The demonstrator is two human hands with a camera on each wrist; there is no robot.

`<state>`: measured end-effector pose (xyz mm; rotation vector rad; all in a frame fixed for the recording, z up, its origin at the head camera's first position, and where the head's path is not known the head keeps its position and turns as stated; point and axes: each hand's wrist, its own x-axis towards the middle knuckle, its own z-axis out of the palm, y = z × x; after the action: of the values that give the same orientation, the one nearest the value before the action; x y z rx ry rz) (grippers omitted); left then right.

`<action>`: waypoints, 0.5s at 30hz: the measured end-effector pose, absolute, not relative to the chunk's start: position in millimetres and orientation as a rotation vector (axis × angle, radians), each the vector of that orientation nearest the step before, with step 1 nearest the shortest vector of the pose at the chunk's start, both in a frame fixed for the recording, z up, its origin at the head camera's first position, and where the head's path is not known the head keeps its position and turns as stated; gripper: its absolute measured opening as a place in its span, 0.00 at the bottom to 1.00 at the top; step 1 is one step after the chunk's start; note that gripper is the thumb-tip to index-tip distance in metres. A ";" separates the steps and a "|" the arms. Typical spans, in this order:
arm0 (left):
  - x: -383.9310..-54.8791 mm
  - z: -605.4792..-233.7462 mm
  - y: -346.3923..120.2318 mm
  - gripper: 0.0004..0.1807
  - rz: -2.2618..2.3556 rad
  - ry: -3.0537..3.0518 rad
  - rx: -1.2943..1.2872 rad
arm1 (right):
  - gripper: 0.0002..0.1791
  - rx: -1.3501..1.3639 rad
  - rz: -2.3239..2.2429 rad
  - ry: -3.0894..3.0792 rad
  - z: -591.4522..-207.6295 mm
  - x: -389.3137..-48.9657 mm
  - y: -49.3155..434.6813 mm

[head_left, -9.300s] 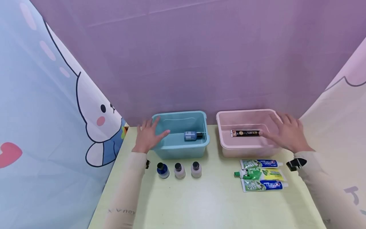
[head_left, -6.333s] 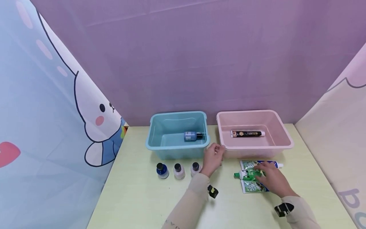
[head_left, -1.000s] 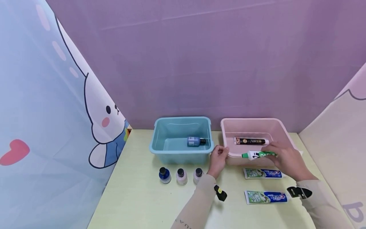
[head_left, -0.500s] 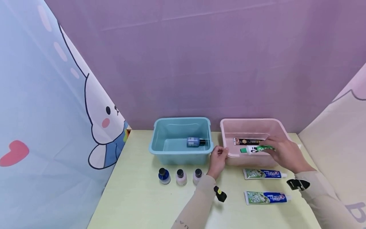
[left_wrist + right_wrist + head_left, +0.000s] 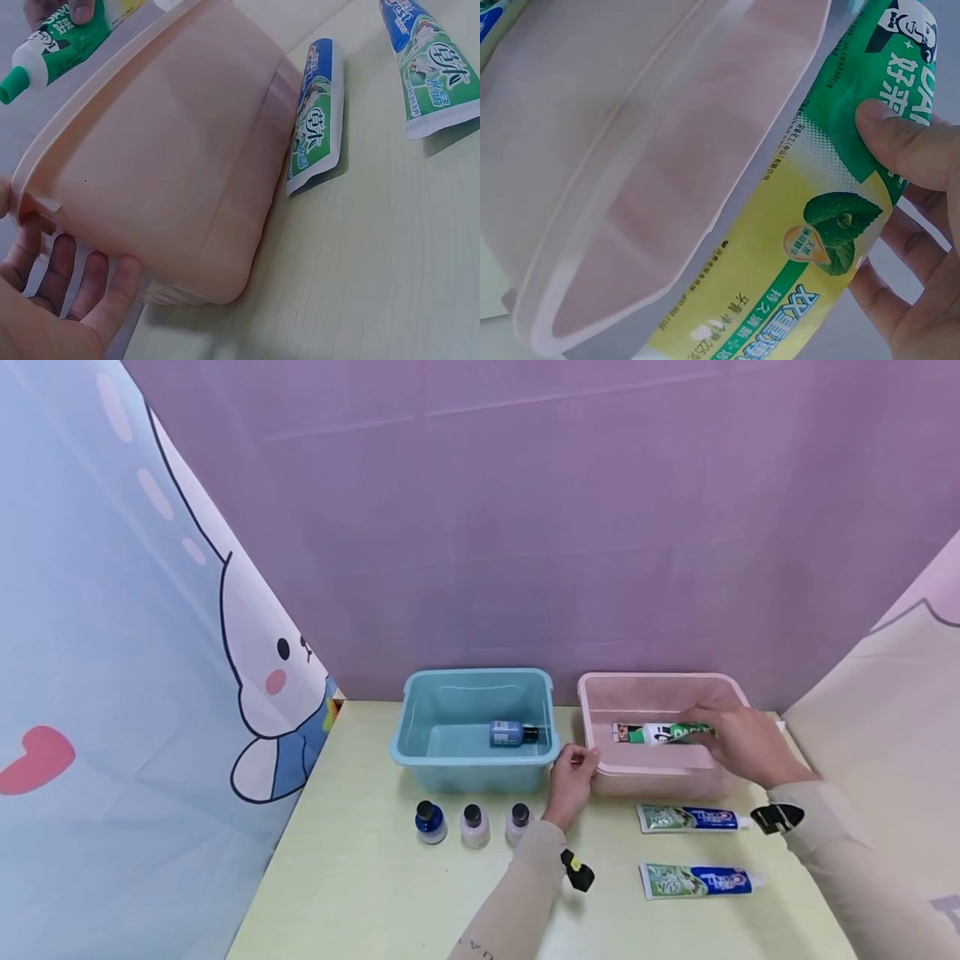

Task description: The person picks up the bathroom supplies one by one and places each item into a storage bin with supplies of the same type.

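Observation:
My right hand (image 5: 746,742) holds a green, white and yellow toothpaste tube (image 5: 660,733) over the pink bin (image 5: 652,771), cap pointing left. In the right wrist view the thumb presses the tube's printed face, with fingers behind it. At the bin's front left corner, my left hand (image 5: 572,783) grips the rim; the left wrist view shows its fingers (image 5: 94,274) curled under the edge. A black toothpaste tube (image 5: 621,732) lies inside the bin, mostly hidden behind the held tube. Two blue-and-green toothpaste tubes (image 5: 686,818) (image 5: 697,881) lie on the table in front.
A blue bin (image 5: 468,760) stands left of the pink one, with a blue bottle (image 5: 506,732) lying in it. Before it stand a dark blue bottle (image 5: 431,822) and two pale bottles (image 5: 475,827) (image 5: 517,824). A purple cloth (image 5: 480,527) hangs behind both bins.
Earlier, my right hand took the green tube from between the other two; lately it has moved back over the pink bin. My left hand went from the blue bin to the pink rim, staying there.

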<state>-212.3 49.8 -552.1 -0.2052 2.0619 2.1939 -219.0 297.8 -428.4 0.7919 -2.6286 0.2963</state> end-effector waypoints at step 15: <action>-219.5 -559.3 54.4 0.09 2.168 2.090 -0.240 | 0.16 0.779 0.299 -2.676 -434.2 -247.6 300.9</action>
<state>-219.5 54.4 -559.3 -0.2397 2.0904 2.1679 -247.6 300.9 -434.2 0.7787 -2.6764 0.2985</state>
